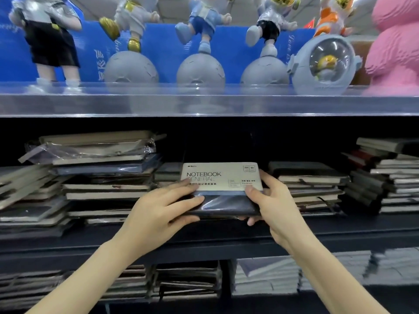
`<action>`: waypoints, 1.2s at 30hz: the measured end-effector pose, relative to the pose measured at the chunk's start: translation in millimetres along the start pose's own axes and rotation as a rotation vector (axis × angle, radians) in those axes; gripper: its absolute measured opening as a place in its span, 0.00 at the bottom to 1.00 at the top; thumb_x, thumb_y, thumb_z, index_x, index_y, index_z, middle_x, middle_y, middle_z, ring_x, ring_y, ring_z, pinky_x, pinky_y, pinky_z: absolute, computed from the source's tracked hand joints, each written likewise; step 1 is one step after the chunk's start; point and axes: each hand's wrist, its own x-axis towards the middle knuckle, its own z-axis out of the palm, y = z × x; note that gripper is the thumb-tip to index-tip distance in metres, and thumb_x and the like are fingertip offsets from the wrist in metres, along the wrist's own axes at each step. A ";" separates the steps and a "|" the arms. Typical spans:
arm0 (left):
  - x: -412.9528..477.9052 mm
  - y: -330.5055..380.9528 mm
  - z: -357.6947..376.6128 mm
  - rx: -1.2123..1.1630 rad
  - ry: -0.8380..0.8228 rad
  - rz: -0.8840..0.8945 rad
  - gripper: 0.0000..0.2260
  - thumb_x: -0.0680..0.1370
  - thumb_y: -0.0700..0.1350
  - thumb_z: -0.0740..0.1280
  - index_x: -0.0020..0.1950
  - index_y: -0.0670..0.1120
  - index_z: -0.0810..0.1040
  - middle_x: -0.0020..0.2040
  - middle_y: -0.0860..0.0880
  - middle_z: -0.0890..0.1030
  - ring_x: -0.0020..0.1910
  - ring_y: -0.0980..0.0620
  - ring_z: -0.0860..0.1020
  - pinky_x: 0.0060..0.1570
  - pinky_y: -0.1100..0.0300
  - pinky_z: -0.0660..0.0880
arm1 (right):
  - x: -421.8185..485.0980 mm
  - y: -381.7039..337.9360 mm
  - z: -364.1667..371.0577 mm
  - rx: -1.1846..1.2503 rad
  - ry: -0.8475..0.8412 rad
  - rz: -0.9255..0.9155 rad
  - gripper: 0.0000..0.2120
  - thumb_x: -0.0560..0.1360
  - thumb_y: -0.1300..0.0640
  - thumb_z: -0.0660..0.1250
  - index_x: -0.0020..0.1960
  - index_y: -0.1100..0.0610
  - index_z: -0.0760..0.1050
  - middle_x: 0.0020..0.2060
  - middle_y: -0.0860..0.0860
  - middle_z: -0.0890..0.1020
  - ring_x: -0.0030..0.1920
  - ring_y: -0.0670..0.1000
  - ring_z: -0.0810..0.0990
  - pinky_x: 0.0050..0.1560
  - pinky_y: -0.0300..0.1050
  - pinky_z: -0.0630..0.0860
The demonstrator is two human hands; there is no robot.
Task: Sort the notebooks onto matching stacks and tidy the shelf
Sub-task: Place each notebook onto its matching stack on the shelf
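Note:
A dark wrapped notebook (223, 205) with a cream band reading NOTEBOOK GENERAL is held at the middle of the dark shelf (226, 243). My left hand (158, 214) grips its left edge, fingers on top and thumb below. My right hand (272, 200) grips its right edge, thumb on the band and fingers underneath. A messy tall stack of notebooks (102, 175) stands to the left. A lower stack (310, 186) lies to the right, and another leaning stack (390, 177) is at the far right.
A clear-fronted upper shelf (204, 103) carries astronaut figurines (201, 41) and a pink figure (394, 44). Below the dark shelf, more notebook stacks (188, 282) and white pads (267, 275) fill the lower level.

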 end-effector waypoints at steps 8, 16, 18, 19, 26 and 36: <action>15.2 -6.3 4.5 0.157 -0.133 -0.184 0.30 0.78 0.66 0.51 0.68 0.47 0.73 0.65 0.48 0.77 0.67 0.46 0.71 0.67 0.52 0.61 | -8.3 2.5 -50.2 0.183 0.290 -0.044 0.11 0.81 0.62 0.58 0.57 0.54 0.77 0.44 0.50 0.84 0.31 0.47 0.74 0.20 0.36 0.63; 35.5 -2.2 19.6 0.288 -0.208 -0.171 0.28 0.80 0.62 0.49 0.63 0.47 0.78 0.56 0.45 0.82 0.49 0.42 0.82 0.48 0.48 0.77 | 59.8 -10.8 -129.9 -0.112 0.552 0.004 0.12 0.78 0.58 0.65 0.60 0.60 0.76 0.45 0.53 0.80 0.38 0.52 0.77 0.27 0.38 0.72; 37.8 -3.0 21.4 0.271 -0.171 -0.160 0.28 0.81 0.61 0.47 0.61 0.46 0.80 0.53 0.45 0.83 0.47 0.42 0.82 0.46 0.49 0.76 | 71.2 -9.3 -141.0 -0.555 0.589 0.050 0.15 0.78 0.52 0.65 0.59 0.60 0.79 0.46 0.58 0.82 0.46 0.59 0.80 0.39 0.43 0.71; 38.6 -3.5 22.2 0.255 -0.139 -0.149 0.27 0.81 0.60 0.48 0.60 0.47 0.81 0.52 0.45 0.84 0.46 0.43 0.82 0.45 0.50 0.76 | 72.6 -9.5 -143.1 -0.838 0.624 0.075 0.16 0.78 0.49 0.64 0.58 0.59 0.80 0.49 0.61 0.82 0.50 0.62 0.80 0.43 0.45 0.69; 42.2 -4.2 19.4 0.169 -0.067 -0.155 0.15 0.76 0.47 0.61 0.55 0.46 0.84 0.49 0.46 0.85 0.44 0.44 0.84 0.42 0.52 0.78 | 30.6 -13.8 -62.9 -1.000 0.578 -0.508 0.19 0.78 0.43 0.59 0.51 0.55 0.82 0.40 0.53 0.82 0.42 0.57 0.79 0.39 0.46 0.70; 19.5 42.3 -4.9 0.314 -0.015 -0.048 0.13 0.71 0.42 0.72 0.56 0.48 0.84 0.51 0.45 0.84 0.48 0.45 0.83 0.44 0.56 0.73 | 8.9 -13.9 7.8 -0.094 -0.140 0.221 0.09 0.77 0.54 0.68 0.56 0.55 0.73 0.46 0.54 0.82 0.32 0.52 0.81 0.25 0.41 0.75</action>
